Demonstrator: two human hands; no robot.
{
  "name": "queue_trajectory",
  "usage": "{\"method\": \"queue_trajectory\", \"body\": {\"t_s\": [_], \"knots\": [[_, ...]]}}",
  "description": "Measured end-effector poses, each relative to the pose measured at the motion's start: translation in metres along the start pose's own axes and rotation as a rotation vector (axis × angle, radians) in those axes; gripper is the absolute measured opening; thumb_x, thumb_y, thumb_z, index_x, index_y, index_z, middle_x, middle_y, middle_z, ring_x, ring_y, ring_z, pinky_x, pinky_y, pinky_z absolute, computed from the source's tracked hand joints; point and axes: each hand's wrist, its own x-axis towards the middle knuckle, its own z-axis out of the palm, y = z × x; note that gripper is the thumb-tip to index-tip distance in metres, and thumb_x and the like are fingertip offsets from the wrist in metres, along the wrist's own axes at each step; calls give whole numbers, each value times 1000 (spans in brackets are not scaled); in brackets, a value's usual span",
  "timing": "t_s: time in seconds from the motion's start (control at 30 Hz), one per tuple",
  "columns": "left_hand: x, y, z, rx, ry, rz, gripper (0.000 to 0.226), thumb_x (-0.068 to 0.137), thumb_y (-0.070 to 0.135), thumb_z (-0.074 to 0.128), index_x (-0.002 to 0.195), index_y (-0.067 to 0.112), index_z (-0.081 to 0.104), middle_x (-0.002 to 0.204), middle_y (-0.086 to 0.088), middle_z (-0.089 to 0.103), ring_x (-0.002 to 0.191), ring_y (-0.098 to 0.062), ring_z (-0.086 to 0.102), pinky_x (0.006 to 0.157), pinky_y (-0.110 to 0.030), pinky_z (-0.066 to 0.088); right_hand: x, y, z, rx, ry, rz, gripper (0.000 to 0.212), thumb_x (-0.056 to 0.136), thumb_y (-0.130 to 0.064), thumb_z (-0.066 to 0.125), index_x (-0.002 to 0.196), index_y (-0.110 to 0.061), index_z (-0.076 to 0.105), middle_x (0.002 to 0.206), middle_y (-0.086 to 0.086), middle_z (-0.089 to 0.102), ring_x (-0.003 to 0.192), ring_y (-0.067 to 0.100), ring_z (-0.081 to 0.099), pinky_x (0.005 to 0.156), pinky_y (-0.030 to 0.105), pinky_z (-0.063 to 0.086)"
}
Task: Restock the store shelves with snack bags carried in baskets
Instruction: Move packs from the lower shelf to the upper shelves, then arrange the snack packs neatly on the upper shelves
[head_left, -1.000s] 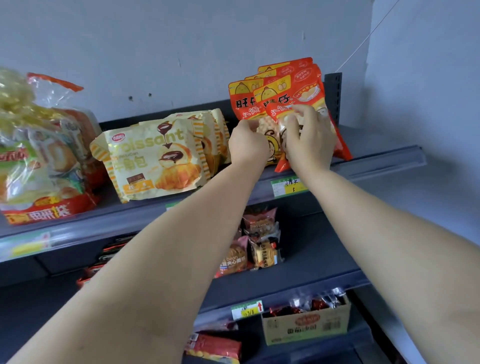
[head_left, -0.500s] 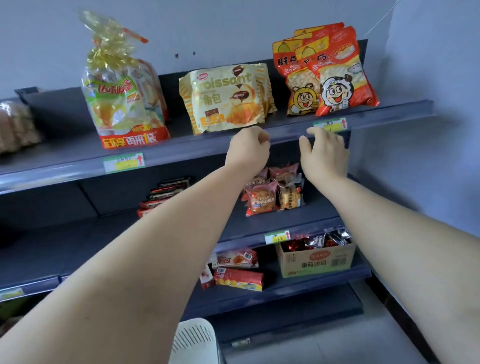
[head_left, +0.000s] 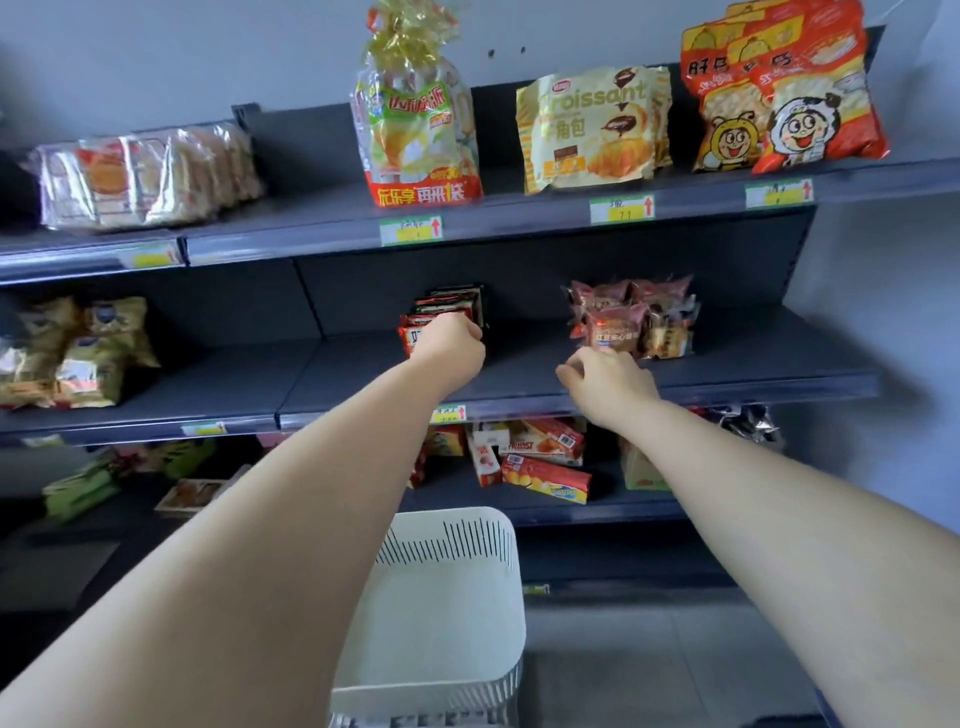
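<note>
Basket (head_left: 441, 597), white with slotted walls, stood on the floor nearest the viewer, between the two forearms. Beyond it, the lowest stocked shelf held red biscuit boxes (head_left: 545, 467). Both hands were at the middle shelf (head_left: 753, 364). Left hand (head_left: 454, 345) was curled into a fist directly in front of a stack of red-and-black packets (head_left: 447, 304); whether it gripped one could not be determined. Right hand (head_left: 610, 382) hovered over the shelf's front, fingers loosely bent and nothing seen in them, fingertips just beside the brown pastry packs (head_left: 639, 317). Farthest, the top shelf (head_left: 519, 218) carried snack bags standing upright: a green-and-red bread bag (head_left: 415, 135), croissant bags (head_left: 589, 130) and orange cartoon bags (head_left: 784, 98).
</note>
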Motion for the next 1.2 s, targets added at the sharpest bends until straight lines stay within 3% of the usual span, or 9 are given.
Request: {"method": "queue_trajectory", "body": {"t_s": [0.07, 0.17, 0.23, 0.3, 0.43, 0.6, 0.73, 0.93, 1.2], "knots": [[-18, -18, -10, 79, -3, -68, 16, 93, 4, 50, 96, 11, 64, 106, -14, 63, 97, -32, 63, 90, -39, 56, -13, -9, 14, -11, -94, -28, 36, 100, -43, 40, 122, -23, 59, 127, 5, 57, 118, 29, 50, 92, 42, 42], [-43, -46, -16, 156, -35, -184, 27, 95, 6, 50, 116, -1, 64, 108, -14, 65, 99, -32, 66, 89, -40, 58, -35, -15, 40, -71, -265, -65, 33, 98, -35, 45, 125, -21, 59, 129, 6, 57, 117, 29, 53, 91, 39, 47], [-60, -67, -15, 119, -71, -239, 28, 95, 6, 52, 117, -5, 65, 88, -10, 68, 75, -23, 67, 66, -23, 59, -51, -17, 61, -91, -373, -86, 34, 96, -34, 49, 125, -19, 60, 128, 7, 59, 114, 29, 56, 89, 36, 48], [-77, -87, -13, 114, -70, -292, 26, 96, 5, 52, 115, -3, 67, 73, -2, 63, 58, -11, 61, 45, -11, 45, -63, -18, 81, -83, -459, -92, 33, 95, -33, 52, 123, -17, 60, 127, 7, 59, 112, 28, 57, 85, 34, 48], [-97, -144, 3, 239, -61, -441, 29, 96, 11, 51, 119, -1, 63, 118, -16, 66, 109, -31, 62, 81, -30, 47, -84, -23, 126, -114, -604, -120, 34, 95, -30, 51, 126, -17, 54, 129, 6, 58, 114, 27, 57, 89, 37, 50], [-109, -199, 20, 328, -135, -518, 20, 94, 9, 47, 106, 3, 62, 110, -14, 67, 96, -31, 64, 68, -29, 43, -100, -29, 162, -134, -725, -71, 43, 91, -29, 52, 132, -17, 50, 131, 7, 57, 116, 29, 56, 94, 40, 50], [-106, -234, 19, 278, -115, -560, 5, 94, 11, 45, 95, 15, 47, 88, -2, 55, 69, -17, 51, 65, -28, 41, -93, -43, 178, -162, -696, -11, 43, 89, -26, 52, 131, -17, 49, 131, 8, 56, 117, 30, 55, 94, 41, 50], [-96, -271, 4, 293, -202, -560, 25, 93, 8, 44, 112, 4, 60, 108, -12, 69, 99, -32, 68, 73, -31, 49, -77, -83, 202, -107, -680, 13, 40, 91, -25, 51, 130, -19, 50, 134, 4, 54, 119, 26, 54, 94, 34, 48], [-93, -300, -3, 259, -227, -620, 19, 91, 13, 51, 102, 5, 64, 86, -5, 60, 81, -26, 62, 65, -28, 46, -78, -109, 231, -70, -712, -9, 38, 92, -19, 52, 130, -21, 53, 138, 2, 52, 122, 24, 53, 95, 31, 45]]}}
